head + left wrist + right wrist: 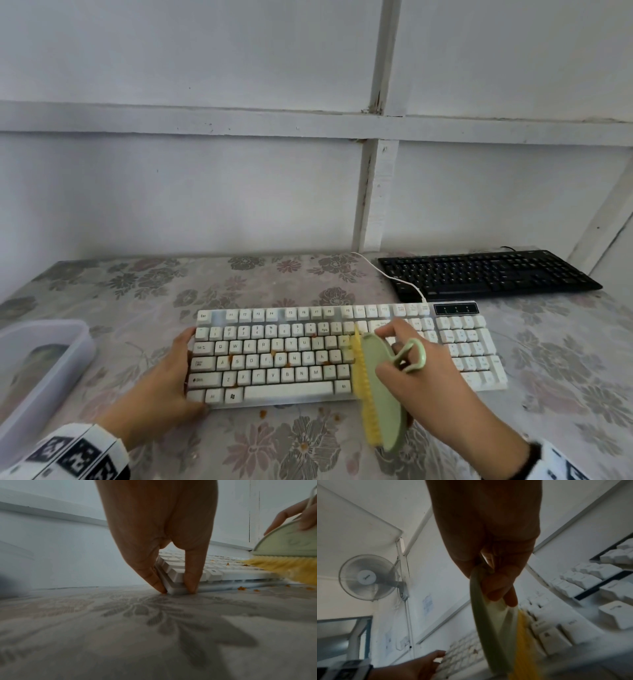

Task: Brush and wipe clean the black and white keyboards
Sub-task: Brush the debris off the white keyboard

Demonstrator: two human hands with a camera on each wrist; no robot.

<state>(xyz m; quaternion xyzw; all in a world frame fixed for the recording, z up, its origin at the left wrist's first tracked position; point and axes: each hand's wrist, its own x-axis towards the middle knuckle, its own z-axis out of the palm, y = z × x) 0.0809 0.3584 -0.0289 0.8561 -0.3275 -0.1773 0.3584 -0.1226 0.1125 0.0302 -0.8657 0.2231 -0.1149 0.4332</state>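
Note:
The white keyboard (281, 353) lies in the middle of the table with orange crumbs (274, 353) among its keys. My left hand (171, 377) grips its left end, fingers (189, 580) and thumb pinching the front left corner (175, 588). My right hand (414, 370) holds a pale green brush (380, 387) with yellow bristles (363, 383), tilted on edge over the keyboard's right-centre keys. In the right wrist view my fingers (498, 582) curl round the brush back (481, 615). The black keyboard (486, 274) lies at the back right, untouched.
A translucent plastic container (37, 370) stands at the table's left edge. Loose crumbs (263, 413) lie on the floral tablecloth (137, 291) in front of the white keyboard. Its white cable (390, 274) runs back across the black keyboard's left end. A wall stands behind the table.

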